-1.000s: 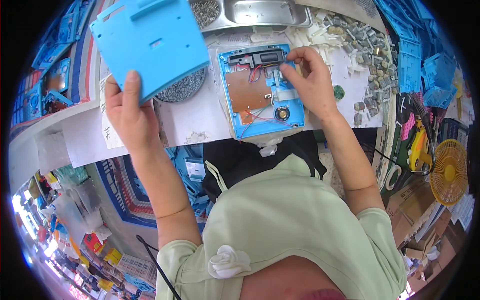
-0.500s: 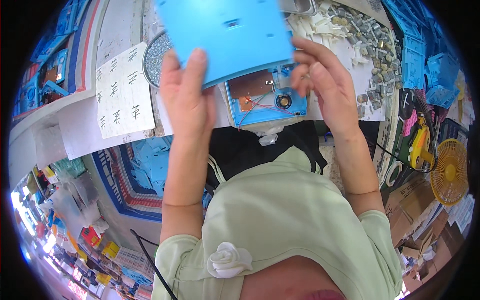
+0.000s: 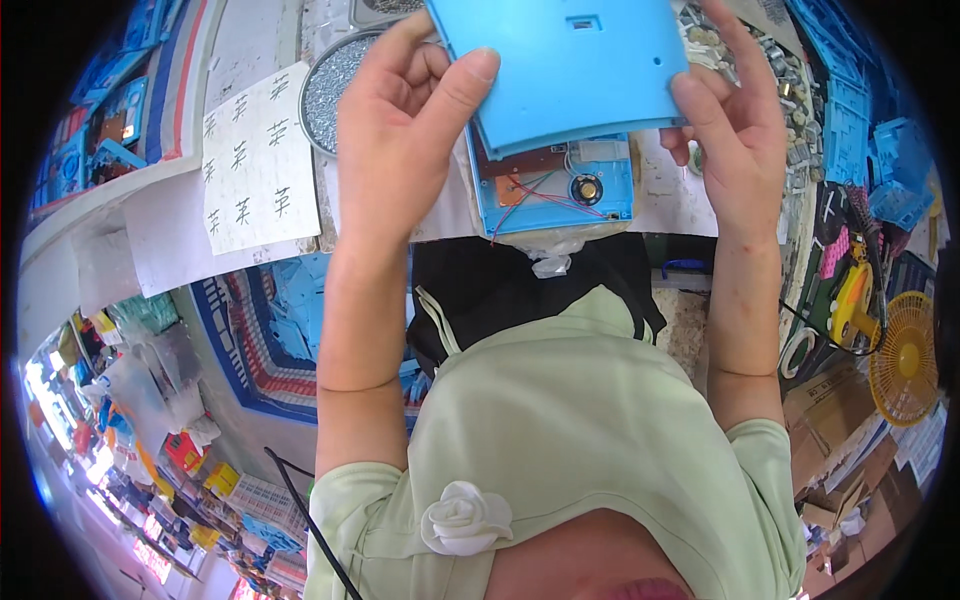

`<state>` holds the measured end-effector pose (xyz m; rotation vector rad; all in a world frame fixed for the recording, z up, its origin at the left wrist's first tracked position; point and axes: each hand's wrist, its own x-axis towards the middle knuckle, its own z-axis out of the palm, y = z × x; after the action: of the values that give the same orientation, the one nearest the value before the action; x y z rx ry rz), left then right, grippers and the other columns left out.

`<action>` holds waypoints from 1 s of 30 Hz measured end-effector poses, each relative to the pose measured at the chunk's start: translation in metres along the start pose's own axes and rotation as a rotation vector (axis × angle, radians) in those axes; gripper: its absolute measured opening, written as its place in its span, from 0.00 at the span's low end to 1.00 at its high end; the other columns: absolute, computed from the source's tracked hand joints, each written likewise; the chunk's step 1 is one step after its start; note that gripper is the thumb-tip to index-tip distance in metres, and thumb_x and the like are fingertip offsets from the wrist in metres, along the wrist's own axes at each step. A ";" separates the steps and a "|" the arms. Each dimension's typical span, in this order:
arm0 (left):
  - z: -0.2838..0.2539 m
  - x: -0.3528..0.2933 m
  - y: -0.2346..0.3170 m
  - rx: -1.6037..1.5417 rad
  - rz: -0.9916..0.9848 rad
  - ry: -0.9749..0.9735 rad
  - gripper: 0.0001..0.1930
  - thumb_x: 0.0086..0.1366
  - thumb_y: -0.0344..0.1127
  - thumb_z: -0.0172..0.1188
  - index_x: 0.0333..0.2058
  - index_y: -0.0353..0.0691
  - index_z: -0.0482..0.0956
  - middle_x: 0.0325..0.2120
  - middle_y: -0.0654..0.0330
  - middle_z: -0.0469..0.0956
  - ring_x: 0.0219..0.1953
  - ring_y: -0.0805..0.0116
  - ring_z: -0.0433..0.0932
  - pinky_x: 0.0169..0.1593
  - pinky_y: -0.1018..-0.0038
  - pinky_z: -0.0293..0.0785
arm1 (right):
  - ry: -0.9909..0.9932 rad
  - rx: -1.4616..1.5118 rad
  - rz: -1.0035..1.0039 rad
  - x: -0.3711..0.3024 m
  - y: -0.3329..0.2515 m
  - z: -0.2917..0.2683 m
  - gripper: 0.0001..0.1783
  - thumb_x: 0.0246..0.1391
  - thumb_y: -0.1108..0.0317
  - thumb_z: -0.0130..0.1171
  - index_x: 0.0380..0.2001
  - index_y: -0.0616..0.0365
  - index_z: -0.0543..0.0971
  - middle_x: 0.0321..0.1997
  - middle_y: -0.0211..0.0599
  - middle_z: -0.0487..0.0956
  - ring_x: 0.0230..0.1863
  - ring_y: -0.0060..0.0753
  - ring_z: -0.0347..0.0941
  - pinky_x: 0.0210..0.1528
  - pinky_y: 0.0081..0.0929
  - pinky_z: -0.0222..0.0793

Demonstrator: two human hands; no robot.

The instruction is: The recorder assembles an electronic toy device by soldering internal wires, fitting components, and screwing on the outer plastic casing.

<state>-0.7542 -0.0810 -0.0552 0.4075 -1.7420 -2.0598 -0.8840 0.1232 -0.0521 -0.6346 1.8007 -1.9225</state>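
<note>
A flat light-blue plastic cover [image 3: 580, 75] is held up over the bench between my two hands. My left hand [image 3: 395, 130] grips its left edge, thumb on the near face. At its lower right corner my right hand [image 3: 740, 130] holds it, thumb in front and fingers partly hidden behind. Beneath it lies an open blue casing [image 3: 545, 220], its far part hidden by the cover. Inside the casing are a small round speaker [image 3: 587, 190], a brown circuit board and thin red and green wires.
To the left are a round tin of small metal screws [image 3: 335, 90] and a handwritten paper sheet [image 3: 260, 165]. Small metal parts [image 3: 800, 150] lie heaped at right, near blue plastic pieces [image 3: 895, 150]. A yellow fan [image 3: 902, 355] stands far right. Below the bench, a striped bag [image 3: 235, 345] holds blue parts.
The cover has moved to the right and tilted. My right hand, apart from its edge before, now grips its lower right corner. My left hand has shifted up and right with it.
</note>
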 end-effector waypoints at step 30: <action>-0.010 -0.059 -0.057 0.567 0.026 0.006 0.31 0.61 0.27 0.67 0.63 0.36 0.69 0.20 0.70 0.65 0.21 0.83 0.59 0.26 0.84 0.58 | -0.377 -0.659 0.012 -0.038 0.035 -0.026 0.32 0.59 0.64 0.65 0.67 0.47 0.72 0.16 0.34 0.68 0.17 0.34 0.67 0.26 0.32 0.64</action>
<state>-0.7052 -0.0534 -0.1151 0.5465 -2.2983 -1.5124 -0.8692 0.1646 -0.0900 -1.1032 2.1458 -1.0667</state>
